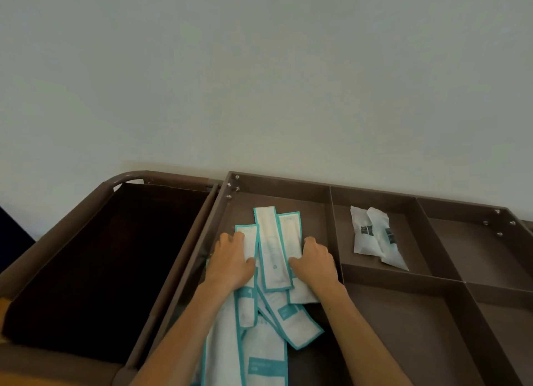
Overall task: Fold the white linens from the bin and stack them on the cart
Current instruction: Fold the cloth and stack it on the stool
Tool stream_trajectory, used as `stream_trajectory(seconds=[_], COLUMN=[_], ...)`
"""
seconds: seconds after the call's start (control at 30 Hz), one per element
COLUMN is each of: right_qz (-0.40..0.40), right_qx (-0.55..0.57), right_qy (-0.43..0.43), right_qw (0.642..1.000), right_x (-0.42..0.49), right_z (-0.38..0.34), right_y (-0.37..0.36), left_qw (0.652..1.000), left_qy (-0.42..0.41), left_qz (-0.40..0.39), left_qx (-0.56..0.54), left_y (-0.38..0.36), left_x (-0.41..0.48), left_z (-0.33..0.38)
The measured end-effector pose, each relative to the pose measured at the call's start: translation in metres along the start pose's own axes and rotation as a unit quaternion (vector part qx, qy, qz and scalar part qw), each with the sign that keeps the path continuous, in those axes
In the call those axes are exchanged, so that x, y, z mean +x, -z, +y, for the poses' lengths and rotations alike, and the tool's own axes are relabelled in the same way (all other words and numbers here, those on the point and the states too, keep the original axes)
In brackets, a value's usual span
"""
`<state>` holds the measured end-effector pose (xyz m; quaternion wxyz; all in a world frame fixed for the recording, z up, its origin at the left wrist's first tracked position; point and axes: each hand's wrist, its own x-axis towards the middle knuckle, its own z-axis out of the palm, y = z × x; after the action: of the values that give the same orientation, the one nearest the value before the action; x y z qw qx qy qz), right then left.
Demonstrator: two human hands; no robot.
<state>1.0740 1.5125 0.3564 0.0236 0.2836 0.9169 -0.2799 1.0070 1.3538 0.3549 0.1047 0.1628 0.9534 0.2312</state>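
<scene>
Left hand [230,258] and right hand [315,260] curl onto the packets [272,250] between them, holding them. We see no linens on the cart [277,179]; folding apparently not begun.

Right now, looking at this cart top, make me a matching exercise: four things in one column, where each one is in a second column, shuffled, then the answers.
Things
1. teal-edged packets
2. white pouches
3. dark bin
4. right hand

Places
A. left of the divided tray, outside its wall
B. rear compartment next to the heap, untouched
C. heaped in the tray's leftmost compartment
D. resting on the right edge of the heap

Pairs: 1-C, 2-B, 3-A, 4-D
</scene>
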Motion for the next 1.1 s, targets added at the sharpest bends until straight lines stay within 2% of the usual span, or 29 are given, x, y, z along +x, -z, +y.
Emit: stream_trajectory(seconds=[0.13, 0.23, 0.33, 0.43, 0.53, 0.7, 0.77, 0.83, 1.0, 1.1], right_qz=[0.004, 0.100, 0.159, 0.095, 0.045, -0.047, -0.045, -0.039, -0.025, 0.001], right_qx=[0.045, 0.061, 0.146, 0.215, 0.164, 0.096, 0.098, 0.111, 0.114, 0.178], right_qy=[-0.006, 0.032, 0.065, 0.067, 0.080, 0.036, 0.021, 0.003, -0.005, -0.006], right_qw=[0.999, 0.993, 0.974, 0.970, 0.982, 0.994, 0.994, 0.993, 0.993, 0.984], right_x=[-0.003, -0.005, -0.005, -0.001, 0.005, 0.006, 0.007, 0.007, 0.006, 0.007], right_z=[0.000, -0.003, -0.007, -0.013, -0.018, -0.028, -0.032, -0.035, -0.027, -0.024], right_y=[0.002, 0.006, 0.009, 0.004, -0.006, -0.020, -0.023, -0.022, -0.011, -0.007], left_qw=[1.000, 0.999, 0.997, 0.995, 0.990, 0.996, 0.999, 0.998, 0.975, 0.971], left_qy=[-0.003, 0.005, 0.008, 0.009, 0.005, -0.011, -0.010, 0.000, 0.027, 0.030], left_qz=[0.019, 0.032, 0.060, 0.009, -0.049, -0.042, -0.015, -0.014, -0.148, -0.164], left_qx=[-0.008, -0.009, 0.042, 0.096, 0.132, 0.073, 0.045, 0.064, 0.162, 0.170], left_y=[-0.002, 0.001, 0.004, 0.007, 0.008, 0.015, 0.021, 0.030, 0.036, 0.034], left_x=[0.001, 0.000, -0.001, 0.000, -0.001, -0.002, -0.005, -0.009, -0.025, -0.028], left_z=[0.001, 0.001, 0.000, -0.002, -0.003, 0.000, 0.001, 0.000, -0.006, -0.004])
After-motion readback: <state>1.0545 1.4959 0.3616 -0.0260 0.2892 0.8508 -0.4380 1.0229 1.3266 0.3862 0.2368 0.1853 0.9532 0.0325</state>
